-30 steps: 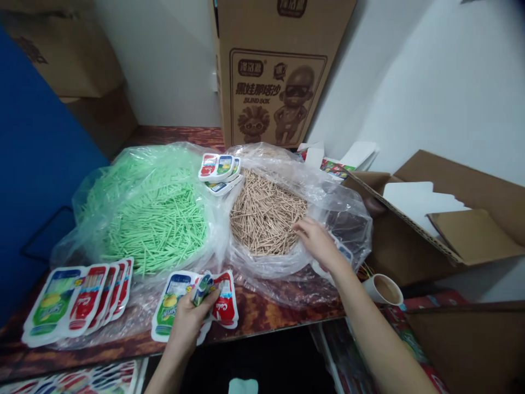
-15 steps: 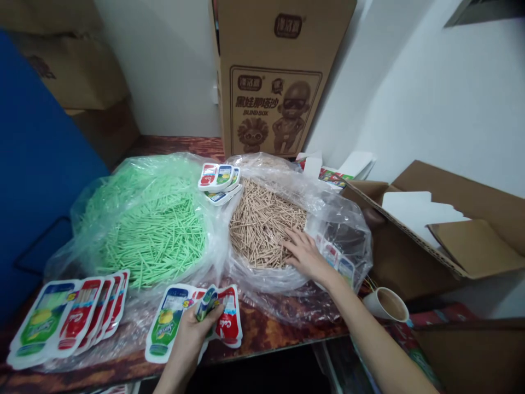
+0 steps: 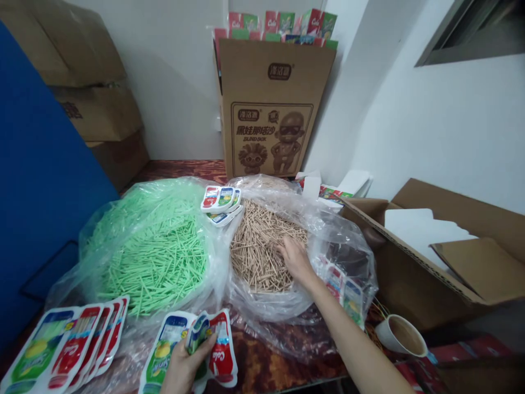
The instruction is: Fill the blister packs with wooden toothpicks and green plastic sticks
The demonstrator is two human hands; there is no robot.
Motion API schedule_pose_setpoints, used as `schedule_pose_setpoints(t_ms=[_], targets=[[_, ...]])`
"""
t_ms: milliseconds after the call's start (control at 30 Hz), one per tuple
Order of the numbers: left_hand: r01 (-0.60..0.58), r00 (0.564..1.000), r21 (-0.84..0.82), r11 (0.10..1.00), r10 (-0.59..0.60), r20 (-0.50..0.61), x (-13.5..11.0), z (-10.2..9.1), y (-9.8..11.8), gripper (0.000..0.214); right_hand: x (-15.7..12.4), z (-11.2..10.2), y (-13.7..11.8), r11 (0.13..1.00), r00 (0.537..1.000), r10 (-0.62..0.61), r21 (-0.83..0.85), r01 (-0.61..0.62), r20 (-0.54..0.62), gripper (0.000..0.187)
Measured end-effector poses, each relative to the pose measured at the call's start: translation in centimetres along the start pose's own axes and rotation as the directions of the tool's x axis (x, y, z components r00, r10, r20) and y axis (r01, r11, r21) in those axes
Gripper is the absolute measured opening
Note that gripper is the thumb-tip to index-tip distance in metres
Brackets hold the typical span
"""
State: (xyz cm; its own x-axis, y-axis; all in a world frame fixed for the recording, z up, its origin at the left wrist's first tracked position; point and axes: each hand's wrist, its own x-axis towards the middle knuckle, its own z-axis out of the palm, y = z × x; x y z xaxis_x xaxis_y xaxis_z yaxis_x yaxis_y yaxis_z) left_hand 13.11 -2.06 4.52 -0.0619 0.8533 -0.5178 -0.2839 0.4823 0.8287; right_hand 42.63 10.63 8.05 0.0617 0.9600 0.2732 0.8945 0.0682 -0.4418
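My left hand (image 3: 186, 358) is closed on a folded bottle-shaped packet. Green Sprite and red Cola packets (image 3: 223, 350) lie under and beside that hand. At the pile of thin brown sticks (image 3: 256, 246), my right hand (image 3: 296, 260) has its fingers curled in among the sticks; its fingertips are partly hidden there. A clear plastic bag (image 3: 270, 309) surrounds the brown pile. To its left, a second bag holds light green sticks (image 3: 159, 262). Fanned Sprite and Cola packets (image 3: 68, 347) rest at the front left, and a few more packets (image 3: 219, 200) sit between the bags.
A tall printed carton (image 3: 266, 82) stands behind, with colourful boxes (image 3: 283, 24) at its top. On the right are an open cardboard box (image 3: 414, 273) and a paper cup (image 3: 401, 335) of brown liquid. A blue panel (image 3: 45, 180) borders the left, near stacked cartons (image 3: 94, 109).
The view has tilted up, so things sit lower. My right hand's fingers have gone from spread over the brown sticks to curled among them. My left hand still grips its packet.
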Motion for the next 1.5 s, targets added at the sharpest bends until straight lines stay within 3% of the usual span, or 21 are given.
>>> schedule_pose_setpoints(t_ms=[133, 267, 467, 667, 867, 1033, 1133, 1233, 1367, 1500], targets=[[-0.009, 1.000, 0.006, 1.000, 0.009, 0.009, 0.2, -0.2, 0.1, 0.041, 3.5, -0.9, -0.8, 0.945, 0.991, 0.128, 0.300, -0.130, 0.028, 0.016], [-0.002, 1.000, -0.016, 1.000, 0.001, -0.011, 0.1, -0.3, 0.4, 0.044, 6.3, -1.1, -0.6, 0.868, 0.986, 0.146, 0.466, -0.168, 0.084, 0.017], [0.023, 1.000, 0.010, 1.000, -0.023, 0.011, -0.3, -0.6, 0.1, 0.044, 7.3, -1.0, -0.9, 0.726, 0.980, 0.136, 0.659, -0.197, 0.142, 0.017], [0.029, 1.000, -0.025, 0.999, -0.030, -0.007, -0.7, -0.4, 0.5, 0.045, 8.0, -1.6, -1.2, 0.663, 0.976, 0.158, 0.717, -0.215, 0.147, 0.012], [0.054, 0.998, -0.051, 0.997, -0.053, 0.017, -1.1, 0.2, 0.7, 0.039, 7.1, -2.2, -2.0, 0.623, 0.945, 0.161, 0.714, -0.320, 0.284, 0.007], [0.068, 0.997, -0.058, 0.996, -0.066, 0.031, -1.3, 0.2, 0.7, 0.041, 5.7, -1.4, -1.8, 0.686, 0.912, 0.180, 0.617, -0.385, 0.370, 0.006], [0.066, 0.998, -0.051, 0.997, -0.065, 0.027, -1.2, 0.2, 0.8, 0.039, 6.0, -1.5, -1.1, 0.727, 0.922, 0.208, 0.580, -0.369, 0.326, 0.019], [0.077, 0.997, -0.064, 0.995, -0.076, 0.026, -1.1, 0.1, 0.9, 0.037, 6.5, -1.9, -0.7, 0.727, 0.932, 0.234, 0.587, -0.358, 0.278, 0.020], [0.080, 0.997, -0.091, 0.993, -0.078, 0.027, -1.0, 0.4, 1.1, 0.036, 6.2, -1.9, -0.9, 0.651, 0.916, 0.295, 0.645, -0.401, 0.272, 0.013], [0.071, 0.997, -0.132, 0.989, -0.069, 0.022, -1.0, 0.5, 1.6, 0.038, 4.0, -1.8, -1.5, 0.498, 0.885, 0.311, 0.733, -0.463, 0.348, 0.011]])
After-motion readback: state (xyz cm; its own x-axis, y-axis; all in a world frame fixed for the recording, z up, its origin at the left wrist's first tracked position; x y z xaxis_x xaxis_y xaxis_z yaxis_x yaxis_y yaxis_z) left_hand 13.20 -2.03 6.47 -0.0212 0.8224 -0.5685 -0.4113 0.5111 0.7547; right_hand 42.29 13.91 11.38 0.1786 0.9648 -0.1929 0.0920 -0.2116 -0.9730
